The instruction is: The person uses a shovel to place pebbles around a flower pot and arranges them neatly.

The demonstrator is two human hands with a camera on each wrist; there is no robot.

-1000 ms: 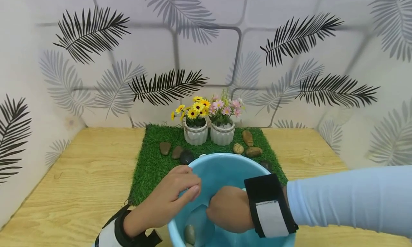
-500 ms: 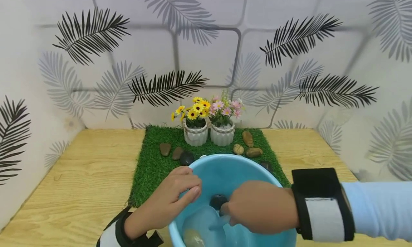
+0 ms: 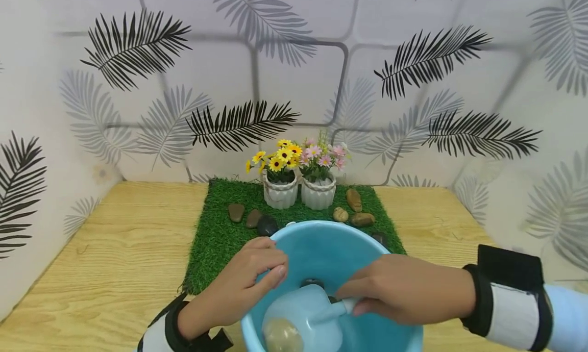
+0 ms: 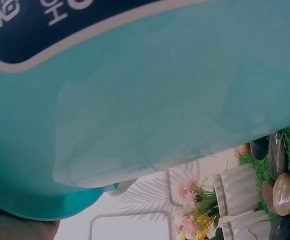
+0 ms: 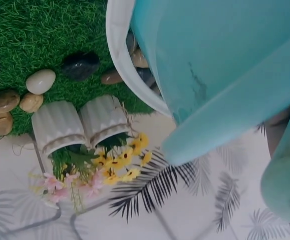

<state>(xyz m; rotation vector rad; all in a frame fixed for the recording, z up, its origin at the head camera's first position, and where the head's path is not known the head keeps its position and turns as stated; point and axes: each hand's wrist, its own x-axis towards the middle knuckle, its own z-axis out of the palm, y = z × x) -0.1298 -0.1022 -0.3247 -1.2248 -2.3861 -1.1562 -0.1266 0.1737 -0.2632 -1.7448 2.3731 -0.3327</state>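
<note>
A light blue bucket [image 3: 321, 229] stands in front of me. My left hand [image 3: 243, 280] rests on its left rim with the fingers loosely bent. With my right hand [image 3: 404, 291] I grip the handle of a pale blue water ladle [image 3: 321, 316] inside the bucket. The ladle's bowl lies at the lower left of the bucket. A pale stone [image 3: 282, 335] shows in or through the bowl; I cannot tell which. Behind the bowl a dark stone [image 3: 312, 281] is partly hidden. In the right wrist view the handle's rounded end [image 5: 285, 187] shows at the right edge.
Artificial turf [image 3: 216, 260] lies behind the bucket on a wooden table [image 3: 115, 250]. Two white pots with yellow flowers [image 3: 280, 160] and pink flowers [image 3: 323, 155] stand on it among several stones [image 3: 363, 219]. A patterned wall covering [image 3: 298, 86] rises behind.
My right hand has moved right and come up, showing more of the ladle and its handle. The bowl now overlaps the pale stone. The left hand stays on the rim.
</note>
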